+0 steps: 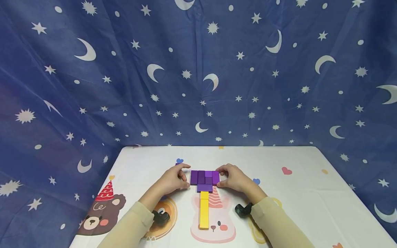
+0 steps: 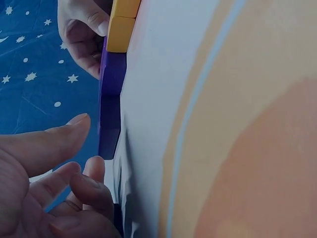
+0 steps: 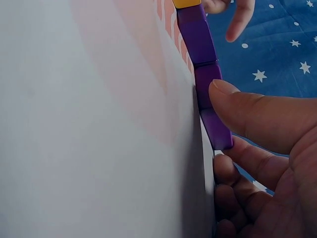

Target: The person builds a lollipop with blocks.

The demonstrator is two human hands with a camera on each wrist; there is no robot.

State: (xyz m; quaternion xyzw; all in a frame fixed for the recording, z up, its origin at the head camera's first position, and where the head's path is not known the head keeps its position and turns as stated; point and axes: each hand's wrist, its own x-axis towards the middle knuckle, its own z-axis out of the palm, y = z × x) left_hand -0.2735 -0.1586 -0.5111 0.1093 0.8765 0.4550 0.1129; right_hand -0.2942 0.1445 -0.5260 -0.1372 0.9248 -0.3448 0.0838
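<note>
Flat purple blocks [image 1: 201, 177] in several shades lie side by side in a row on the table, with a wider purple block [image 1: 204, 188] against their near side. Below that, a short yellow block [image 1: 204, 195] and a long yellow block [image 1: 204, 215] run toward me in a line. My right hand [image 1: 234, 178] pinches the violet block [image 1: 215, 178] at the row's right end between thumb and index finger; the right wrist view shows the thumb [image 3: 237, 106] against it. Just left of the row, my left hand [image 1: 172, 178] holds nothing, its fingers bent and apart from the blocks.
A dark purple piece [image 1: 177, 164] shows partly behind my left fingers. The white tablecloth [image 1: 263, 162] carries printed animals and hearts. A blue star-and-moon curtain [image 1: 198, 86] stands behind the table. Black wrist devices [image 1: 243, 210] sit under both forearms.
</note>
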